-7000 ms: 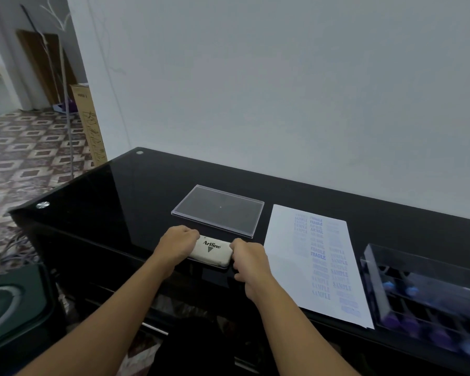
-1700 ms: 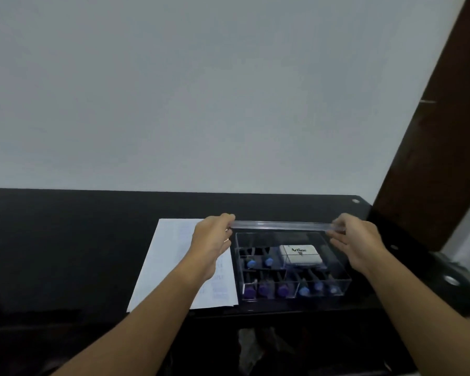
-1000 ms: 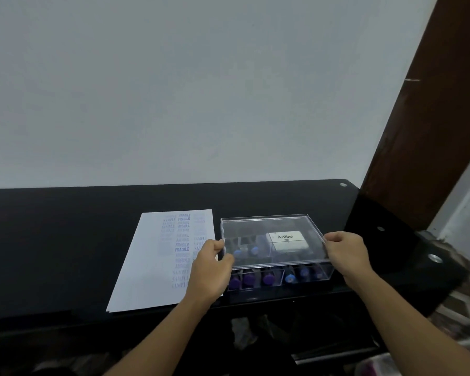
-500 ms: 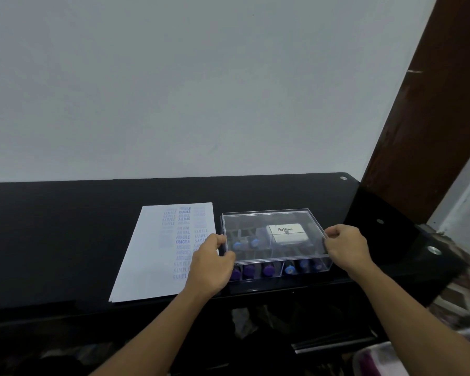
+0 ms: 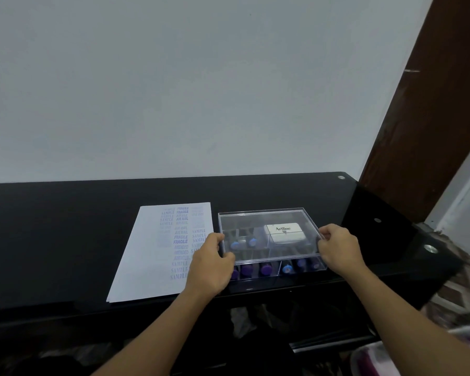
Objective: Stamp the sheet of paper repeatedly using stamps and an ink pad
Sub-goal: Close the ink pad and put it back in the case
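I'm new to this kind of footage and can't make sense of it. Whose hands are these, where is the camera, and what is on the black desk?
The camera sits on a person's head, looking forward and down, so you see their own bare arms. The left hand and right hand grip the side edges of a clear lid atop a clear plastic box. Inside lie a white ink pad marked Artline and purple-handled stamps in compartments. Beside the box, on the black desk, lies a sheet of paper already printed with SAMPLE, FRAGILE and AIR MAIL.
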A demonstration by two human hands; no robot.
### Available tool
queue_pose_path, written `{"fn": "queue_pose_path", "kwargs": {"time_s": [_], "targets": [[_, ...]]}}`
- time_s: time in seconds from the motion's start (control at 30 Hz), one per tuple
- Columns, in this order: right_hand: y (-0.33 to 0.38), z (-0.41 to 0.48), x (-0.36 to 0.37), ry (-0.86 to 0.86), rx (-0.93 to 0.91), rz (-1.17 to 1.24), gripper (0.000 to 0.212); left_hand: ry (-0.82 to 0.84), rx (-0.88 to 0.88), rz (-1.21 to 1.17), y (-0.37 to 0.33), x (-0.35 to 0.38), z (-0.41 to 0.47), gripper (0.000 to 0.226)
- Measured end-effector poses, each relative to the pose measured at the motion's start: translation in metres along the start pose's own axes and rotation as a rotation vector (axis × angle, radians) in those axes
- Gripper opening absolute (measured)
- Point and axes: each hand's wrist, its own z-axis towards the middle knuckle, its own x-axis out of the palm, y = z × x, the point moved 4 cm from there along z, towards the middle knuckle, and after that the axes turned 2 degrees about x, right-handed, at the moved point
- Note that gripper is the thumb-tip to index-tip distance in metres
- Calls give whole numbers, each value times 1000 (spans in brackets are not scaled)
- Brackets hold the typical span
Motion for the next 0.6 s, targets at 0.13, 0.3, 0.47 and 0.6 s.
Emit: {"fn": "queue_pose_path", "kwargs": {"time_s": [0.13,0.3,0.47,0.6], "targets": [[2,-3,2,47,6,-82,20,35,4,149,-7,-5,1,40],[24,-14,4,7,-144,-369,22,22,161,265,-31,-3,5,29],[49,-22,27,46,-403,-411,36,88,395,460,-56,24,12,42],[46,-24,47,60,-448,-407,39,149,411,550,-50,45,19,47]]}}
